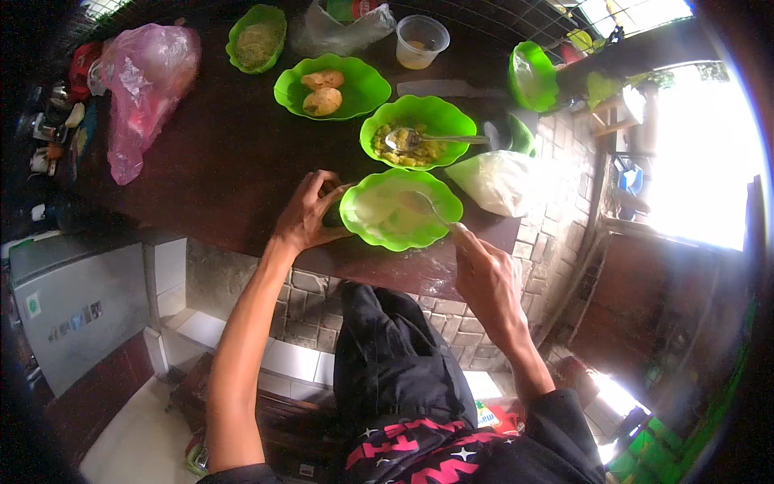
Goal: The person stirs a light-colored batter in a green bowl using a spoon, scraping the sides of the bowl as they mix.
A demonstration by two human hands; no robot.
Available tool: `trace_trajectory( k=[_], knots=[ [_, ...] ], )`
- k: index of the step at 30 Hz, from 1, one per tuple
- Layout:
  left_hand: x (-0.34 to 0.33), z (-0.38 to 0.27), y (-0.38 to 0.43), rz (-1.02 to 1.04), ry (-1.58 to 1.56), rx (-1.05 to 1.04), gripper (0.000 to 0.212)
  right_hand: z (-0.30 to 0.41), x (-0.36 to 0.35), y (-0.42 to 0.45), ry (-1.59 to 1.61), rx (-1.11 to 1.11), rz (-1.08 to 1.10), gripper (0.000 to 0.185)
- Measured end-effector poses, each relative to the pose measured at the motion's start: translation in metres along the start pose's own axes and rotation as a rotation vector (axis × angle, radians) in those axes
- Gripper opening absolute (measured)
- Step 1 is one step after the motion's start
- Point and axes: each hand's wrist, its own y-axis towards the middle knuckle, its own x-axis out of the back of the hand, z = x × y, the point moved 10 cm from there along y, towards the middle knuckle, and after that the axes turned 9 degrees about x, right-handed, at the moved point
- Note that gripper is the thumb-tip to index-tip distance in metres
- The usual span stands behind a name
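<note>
My left hand (309,212) cups the left end of a green scalloped bowl (399,243), thumb and a finger meeting its rim. In this bowl lies a pale, whitish substance (378,209). Between the fingers of my right hand (487,266) is the handle of a spoon (436,213), whose head dips into the pale contents. Just behind stands a second green bowl (465,121) with yellowish chunks (405,158) and a metal spoon (447,139) resting across it. A plastic bag of white powder (505,184) leans close by on the right.
Farther back are a green bowl with two brownish lumps (322,101), one with crumbs (259,45), a clear plastic tub (422,42) and a knife (435,89). A pink plastic bag (145,85) lies left on the dark table (230,163). Another green bowl (533,75) stands at far right.
</note>
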Motion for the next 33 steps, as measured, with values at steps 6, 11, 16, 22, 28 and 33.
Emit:
trace_trajectory(
  k=[6, 11, 16, 22, 28, 33],
  knots=[
    [0.004, -0.003, -0.001, -0.046, -0.023, -0.032, 0.072, 0.007, -0.029, 0.007, 0.177, -0.004, 0.023, 0.026],
    [0.001, -0.002, 0.001, -0.047, 0.009, -0.034, 0.071, -0.012, -0.055, 0.017, 0.023, -0.063, 0.155, 0.023],
    [0.005, -0.001, -0.004, -0.046, 0.011, 0.003, 0.070, -0.035, -0.025, 0.012, 0.008, -0.148, 0.072, 0.029],
    [0.004, -0.003, 0.000, -0.083, -0.008, -0.042, 0.071, 0.002, -0.077, 0.008, 0.001, -0.035, 0.199, 0.042],
    [0.001, 0.002, -0.002, -0.059, 0.012, -0.010, 0.072, 0.009, -0.044, 0.006, 0.080, -0.022, 0.098, 0.036],
    [0.005, -0.004, 0.001, -0.069, 0.013, -0.037, 0.072, -0.031, -0.032, 0.002, -0.085, -0.140, 0.104, 0.028]
  ],
)
